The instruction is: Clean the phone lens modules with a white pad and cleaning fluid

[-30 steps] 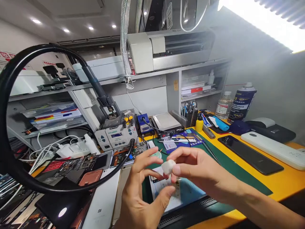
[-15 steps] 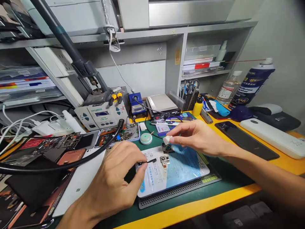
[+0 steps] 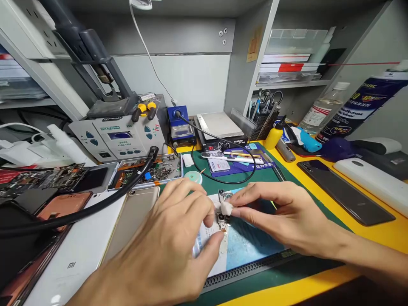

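Note:
My right hand (image 3: 280, 214) pinches a small white swab (image 3: 226, 208) between thumb and forefinger and presses it against a small camera module (image 3: 222, 218). My left hand (image 3: 165, 250) grips that camera module from the left with thumb and fingertips, just above a blue and white sheet (image 3: 245, 246) on the green mat (image 3: 287, 187). Another small module (image 3: 223, 196) lies just behind the held one.
A gold phone back (image 3: 134, 216) and a white phone (image 3: 73, 263) lie to the left. Behind stand a soldering station (image 3: 117, 138), a parts tray (image 3: 153, 170), a blue unit (image 3: 180, 127), a dark phone (image 3: 344, 193), a spray can (image 3: 360, 106) and a black hose (image 3: 95, 208).
The view dropped and moved closer to the bench. My hands came together: the left picked up the camera module, and the right brought the white swab onto it.

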Demonstrator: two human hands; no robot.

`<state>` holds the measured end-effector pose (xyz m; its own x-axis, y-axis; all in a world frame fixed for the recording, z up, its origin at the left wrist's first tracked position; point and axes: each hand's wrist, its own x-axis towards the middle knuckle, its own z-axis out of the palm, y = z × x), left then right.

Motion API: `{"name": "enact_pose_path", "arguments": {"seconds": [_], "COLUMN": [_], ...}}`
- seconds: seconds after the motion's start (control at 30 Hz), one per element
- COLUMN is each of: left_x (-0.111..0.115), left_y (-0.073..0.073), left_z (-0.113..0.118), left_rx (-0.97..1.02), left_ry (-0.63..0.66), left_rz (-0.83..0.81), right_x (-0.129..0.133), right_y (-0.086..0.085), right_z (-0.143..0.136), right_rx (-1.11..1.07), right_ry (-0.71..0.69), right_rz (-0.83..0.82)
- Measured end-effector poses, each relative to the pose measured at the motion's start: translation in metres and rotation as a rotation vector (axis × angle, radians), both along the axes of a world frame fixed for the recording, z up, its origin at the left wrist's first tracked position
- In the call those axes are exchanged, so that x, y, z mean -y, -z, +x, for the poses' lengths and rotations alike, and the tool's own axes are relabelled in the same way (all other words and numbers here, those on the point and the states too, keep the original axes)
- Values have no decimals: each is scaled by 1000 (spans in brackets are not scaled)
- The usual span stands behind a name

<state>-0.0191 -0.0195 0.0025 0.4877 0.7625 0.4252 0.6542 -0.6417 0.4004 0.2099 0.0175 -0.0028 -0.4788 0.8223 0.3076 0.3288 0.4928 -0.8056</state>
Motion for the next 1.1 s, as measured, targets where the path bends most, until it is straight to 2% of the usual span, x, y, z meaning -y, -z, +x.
{"name": "enact_pose_path", "arguments": {"seconds": [0.07,0.13,0.23,0.33,0.47,0.73,1.1], "left_x": [0,-4,-14,-26,-35,-38,-40], "left_y": [2,3,2,1,3,14,20], "left_z": [0,-2,-5,-1,9,17,17], "left_rx": [3,13,37,16,11,75,98], "left_ry": [-6,-37,-135,-218,-206,-257,-255], "left_rz": [13,13,-40,-86,-106,-142,-194], "right_x": [-2,-6,-14,-19,-20,-25,-21], "right_y": [-1,-3,-5,-3,1,3,4], "right_z": [0,1,2,1,-3,-7,-3], "right_rx": [0,14,41,12,11,3,78], "right_ry": [59,194,321,291,259,117,71], "right_rz": [17,35,-13,-70,-24,42,166]}}
